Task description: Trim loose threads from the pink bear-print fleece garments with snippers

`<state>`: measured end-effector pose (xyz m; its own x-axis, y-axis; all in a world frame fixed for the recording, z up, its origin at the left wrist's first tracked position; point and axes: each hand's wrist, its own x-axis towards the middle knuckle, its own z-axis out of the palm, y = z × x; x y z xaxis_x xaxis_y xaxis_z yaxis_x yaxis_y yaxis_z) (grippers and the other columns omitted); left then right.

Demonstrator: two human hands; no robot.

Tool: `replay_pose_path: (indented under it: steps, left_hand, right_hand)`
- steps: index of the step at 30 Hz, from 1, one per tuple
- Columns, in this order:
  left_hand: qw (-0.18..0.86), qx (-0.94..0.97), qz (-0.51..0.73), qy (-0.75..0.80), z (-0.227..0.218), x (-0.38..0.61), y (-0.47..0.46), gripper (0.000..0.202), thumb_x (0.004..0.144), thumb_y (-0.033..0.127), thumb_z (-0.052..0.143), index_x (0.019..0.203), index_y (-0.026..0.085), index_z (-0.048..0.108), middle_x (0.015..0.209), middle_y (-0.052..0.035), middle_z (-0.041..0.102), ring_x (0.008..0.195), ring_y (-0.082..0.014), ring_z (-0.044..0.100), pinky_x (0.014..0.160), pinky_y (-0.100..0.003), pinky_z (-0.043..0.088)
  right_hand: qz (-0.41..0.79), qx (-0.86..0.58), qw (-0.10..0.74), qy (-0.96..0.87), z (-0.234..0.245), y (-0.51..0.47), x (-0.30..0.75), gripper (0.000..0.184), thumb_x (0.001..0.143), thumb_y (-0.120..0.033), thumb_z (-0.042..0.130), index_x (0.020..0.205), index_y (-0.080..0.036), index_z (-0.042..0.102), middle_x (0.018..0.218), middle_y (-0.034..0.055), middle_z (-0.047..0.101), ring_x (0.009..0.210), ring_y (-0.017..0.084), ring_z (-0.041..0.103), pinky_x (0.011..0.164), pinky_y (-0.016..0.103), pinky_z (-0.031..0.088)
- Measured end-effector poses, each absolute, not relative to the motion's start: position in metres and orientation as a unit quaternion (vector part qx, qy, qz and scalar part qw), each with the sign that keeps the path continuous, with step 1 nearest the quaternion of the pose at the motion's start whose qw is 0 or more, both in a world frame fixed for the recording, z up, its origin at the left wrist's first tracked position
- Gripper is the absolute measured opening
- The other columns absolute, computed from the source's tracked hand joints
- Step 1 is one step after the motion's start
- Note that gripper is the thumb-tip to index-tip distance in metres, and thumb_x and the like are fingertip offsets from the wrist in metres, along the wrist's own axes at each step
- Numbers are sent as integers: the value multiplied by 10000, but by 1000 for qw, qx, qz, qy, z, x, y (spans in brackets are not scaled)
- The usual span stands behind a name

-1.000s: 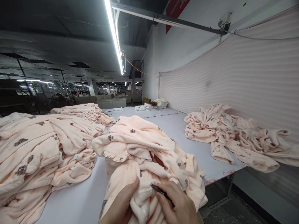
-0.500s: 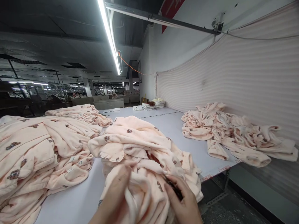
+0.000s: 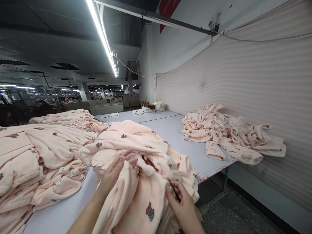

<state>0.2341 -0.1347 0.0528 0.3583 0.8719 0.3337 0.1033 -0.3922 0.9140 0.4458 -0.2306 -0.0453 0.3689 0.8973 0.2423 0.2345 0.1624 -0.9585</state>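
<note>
A pile of peach fleece garments with small brown bear prints lies on the white table in front of me. My left hand grips a fold of the top garment and lifts it. My right hand pinches the same garment's right edge and holds a small dark thread snipper between its fingers. A bear print shows on the lifted cloth.
A large heap of the same garments fills the left side, another stack lies farther back. A loose heap rests at the right by the striped fabric wall. The table edge drops to the floor at right.
My left hand has risen and moved up the pile, pulling a garment up and toward me so its bear print shows. The view has shifted to the right.
</note>
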Motion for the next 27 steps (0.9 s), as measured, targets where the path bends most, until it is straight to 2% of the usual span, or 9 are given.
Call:
replay_pose_path:
  steps: [3, 5, 7, 9, 11, 15, 18, 22, 27]
  left_hand:
    - [458, 752, 342, 329, 49, 249, -147, 290, 808, 467, 566, 788, 187, 636, 682, -3, 626, 713, -197, 579, 688, -290, 444]
    - [429, 785, 272, 354, 43, 263, -160, 214, 775, 399, 632, 835, 197, 661, 785, 2, 653, 789, -202, 577, 722, -276, 430]
    - [426, 787, 247, 372, 38, 270, -167, 169, 804, 313, 598, 923, 216, 668, 869, 8, 663, 889, -209, 572, 794, -275, 418]
    - [470, 756, 271, 367, 35, 268, -169, 190, 820, 231, 551, 968, 220, 669, 923, 2, 671, 966, -215, 567, 864, -288, 406]
    - [535, 709, 296, 352, 32, 260, -168, 208, 832, 218, 534, 993, 216, 667, 964, -12, 680, 1011, -222, 566, 900, -305, 403]
    - [627, 629, 320, 330, 29, 244, -169, 213, 850, 310, 578, 1021, 208, 652, 1014, -38, 690, 1018, -231, 587, 896, -318, 425]
    - [637, 624, 313, 328, 30, 241, -172, 218, 838, 341, 605, 998, 200, 652, 1015, -41, 692, 1009, -235, 596, 882, -320, 437]
    - [628, 628, 319, 331, 28, 241, -173, 221, 839, 344, 606, 1004, 202, 646, 1014, -30, 689, 1030, -235, 583, 880, -320, 438]
    - [638, 616, 332, 321, 24, 241, -174, 207, 845, 331, 606, 998, 199, 648, 992, -27, 685, 993, -224, 592, 862, -310, 440]
  right_hand:
    - [297, -551, 601, -497, -37, -224, 434, 295, 858, -481, 534, 811, -193, 577, 773, 12, 600, 787, 183, 578, 733, 248, 467]
    - [321, -505, 626, -500, -32, -222, 425, 263, 851, -451, 552, 842, -191, 585, 805, 14, 611, 814, 183, 584, 739, 245, 476]
    - [323, -475, 648, -501, -31, -222, 417, 221, 835, -409, 580, 827, -188, 588, 793, 12, 611, 799, 179, 588, 724, 237, 481]
    - [295, -482, 650, -509, -33, -224, 413, 210, 822, -395, 599, 794, -187, 596, 754, 10, 605, 754, 171, 593, 695, 227, 483]
    - [275, -493, 636, -525, -35, -226, 412, 221, 807, -410, 619, 825, -190, 624, 763, 19, 626, 749, 173, 609, 698, 228, 492]
    - [234, -511, 592, -577, -29, -233, 418, 260, 800, -392, 617, 1004, -239, 666, 981, 48, 669, 894, 199, 639, 788, 250, 492]
    - [164, -546, 537, -622, -19, -235, 418, 263, 840, -343, 556, 1075, -287, 660, 1009, 36, 674, 879, 196, 649, 752, 245, 488]
    - [100, -585, 491, -637, -12, -233, 412, 232, 878, -337, 496, 1003, -297, 687, 912, 26, 696, 845, 212, 657, 702, 255, 484]
    - [77, -602, 449, -656, -9, -237, 413, 228, 871, -348, 526, 1050, -309, 662, 937, 10, 694, 828, 204, 670, 670, 243, 490]
